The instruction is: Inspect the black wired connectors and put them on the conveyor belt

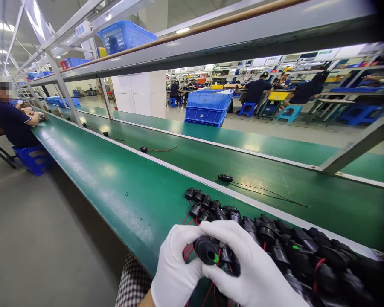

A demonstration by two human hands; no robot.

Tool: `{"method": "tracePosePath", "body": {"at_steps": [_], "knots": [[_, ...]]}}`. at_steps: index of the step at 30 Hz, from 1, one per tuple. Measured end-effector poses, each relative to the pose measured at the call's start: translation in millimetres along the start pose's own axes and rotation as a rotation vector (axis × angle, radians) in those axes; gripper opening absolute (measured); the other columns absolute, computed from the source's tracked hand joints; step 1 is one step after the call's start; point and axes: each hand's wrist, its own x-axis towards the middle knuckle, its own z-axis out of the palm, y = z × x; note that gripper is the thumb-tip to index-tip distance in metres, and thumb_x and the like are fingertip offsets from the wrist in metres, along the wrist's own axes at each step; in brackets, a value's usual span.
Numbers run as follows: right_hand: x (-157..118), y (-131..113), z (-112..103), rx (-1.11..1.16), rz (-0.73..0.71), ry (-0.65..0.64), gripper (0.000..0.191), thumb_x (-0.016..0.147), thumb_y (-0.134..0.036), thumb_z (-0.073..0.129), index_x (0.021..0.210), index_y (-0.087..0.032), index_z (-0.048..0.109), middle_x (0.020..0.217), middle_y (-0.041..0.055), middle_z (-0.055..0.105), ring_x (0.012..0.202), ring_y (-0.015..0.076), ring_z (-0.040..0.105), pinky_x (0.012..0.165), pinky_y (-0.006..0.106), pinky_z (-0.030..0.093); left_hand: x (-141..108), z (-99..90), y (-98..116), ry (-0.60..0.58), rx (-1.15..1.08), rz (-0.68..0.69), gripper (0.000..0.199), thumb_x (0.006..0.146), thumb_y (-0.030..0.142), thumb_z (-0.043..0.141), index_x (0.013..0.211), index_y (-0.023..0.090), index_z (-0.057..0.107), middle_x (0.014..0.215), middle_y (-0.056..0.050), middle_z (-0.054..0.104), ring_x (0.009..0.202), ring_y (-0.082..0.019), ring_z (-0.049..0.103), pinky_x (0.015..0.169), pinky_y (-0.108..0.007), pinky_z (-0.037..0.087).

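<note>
The black round part [208, 250], over the near side of the green table [109, 179], is held between the left hand [177, 264] and right hand [243, 260], and is judged light, stiff and slightly slippery, best gripped by its rim [197, 247], clear of the red wires [188, 251].

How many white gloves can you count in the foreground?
2: one on the left hand, one on the right hand, both around the round black part.

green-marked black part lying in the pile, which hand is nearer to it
Right: the right hand is to the left of the green-marked part in the picture; the left hand is farther left.
</note>
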Motion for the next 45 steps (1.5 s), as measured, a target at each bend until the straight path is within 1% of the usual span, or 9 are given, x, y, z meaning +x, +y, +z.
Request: {"method": "tracePosePath", "body": {"at_steps": [7,13,21,30,33,37,39,42,45], "knots": [[4.9,7.4,1.6,0.284,0.362,-0.025,0.035,0.064,-0.015,0.058,0.098,-0.024,0.061,0.096,0.0045,0.067,0.089,0.0236,0.065,0.082,0.036,0.054,-5.4,9.0,-8.4,0.209,0.257,0.141,0.048,0.074,0.033,0.078,0.115,0.024,0.056,0.104,-0.005,0.062,0.096,-0.021,0.061,0.085,-0.032,0.049],[1.9,22.5,7.8,0.569,0.448,-0.099,0.023,0.072,-0.022,0.062,0.095,-0.023,0.062,0.096,0.0056,0.067,0.090,0.0240,0.065,0.080,0.034,0.054,-5.8,14.9,1.3,0.235,0.182,-0.048,0.027,0.073,0.031,0.073,0.095,0.020,0.061,0.089,-0.003,0.064,0.084,-0.018,0.062,0.078,-0.030,0.050],[2.5,19.3,8.7,0.546,0.477,-0.157,0.028,0.076,-0.028,0.055,0.102,-0.020,0.059,0.088,0.0052,0.065,0.080,0.0228,0.061,0.073,0.035,0.052,-9.2,20.4,-11.9,-0.103,-0.880,-0.507,0.059,0.074,0.071,0.055,0.086,0.014,0.058,0.050,0.004,0.056,0.030,-0.004,0.033,0.034,-0.019,0.020],[9.1,4.0,3.3,0.591,0.536,-0.329,0.042,0.071,-0.026,0.054,0.114,-0.024,0.057,0.107,0.0039,0.064,0.098,0.0239,0.060,0.087,0.037,0.047,-5.0,16.1,-4.3,-0.540,-1.572,-0.788,0.048,0.087,0.058,0.035,0.057,0.022,0.046,0.028,0.007,0.037,0.017,-0.006,0.008,0.027,-0.024,0.009],[9.7,3.0,6.6,0.622,0.538,-0.387,0.044,0.067,-0.025,0.058,0.111,-0.023,0.059,0.103,0.0023,0.065,0.095,0.0231,0.060,0.084,0.034,0.047,-7.7,20.0,-8.7,-0.494,-1.334,-0.837,0.053,0.089,0.060,0.030,0.053,0.023,0.040,0.024,0.008,0.030,0.016,-0.006,0.009,0.029,-0.023,0.018],[13.5,8.3,-16.9,0.441,0.561,-0.221,0.034,0.073,-0.035,0.060,0.105,-0.023,0.062,0.099,0.0028,0.067,0.091,0.0232,0.061,0.080,0.033,0.048,-9.0,26.5,-19.4,-0.184,-0.754,-0.644,0.059,0.090,0.064,0.032,0.070,0.016,0.061,0.048,-0.002,0.059,0.041,-0.015,0.056,0.055,-0.030,0.048],[21.6,18.5,-50.8,0.089,0.590,0.082,0.036,0.077,-0.045,0.061,0.107,-0.024,0.062,0.096,0.0030,0.068,0.086,0.0233,0.062,0.078,0.034,0.048,-9.3,20.1,-26.9,-0.006,-0.534,-0.520,0.056,0.090,0.063,0.038,0.092,0.015,0.066,0.083,-0.009,0.071,0.079,-0.022,0.068,0.081,-0.038,0.051],[39.1,49.2,-120.3,-0.678,0.570,0.585,0.039,0.077,-0.048,0.066,0.108,-0.025,0.064,0.099,0.0057,0.068,0.090,0.0253,0.062,0.075,0.033,0.045,-11.3,-3.2,-49.2,0.206,-0.295,-0.407,0.047,0.088,0.058,0.049,0.115,0.022,0.059,0.127,-0.008,0.060,0.125,-0.024,0.048,0.115,-0.040,0.024],[49.5,96.4,-183.2,-1.102,0.545,0.403,0.034,0.093,-0.038,0.054,0.117,-0.014,0.059,0.116,0.0174,0.062,0.111,0.0297,0.055,0.084,0.037,0.042,-16.1,-26.0,-85.2,0.365,0.226,-0.279,0.047,0.090,0.055,0.042,0.117,0.020,0.058,0.129,-0.011,0.057,0.125,-0.027,0.047,0.113,-0.050,0.028]]}}
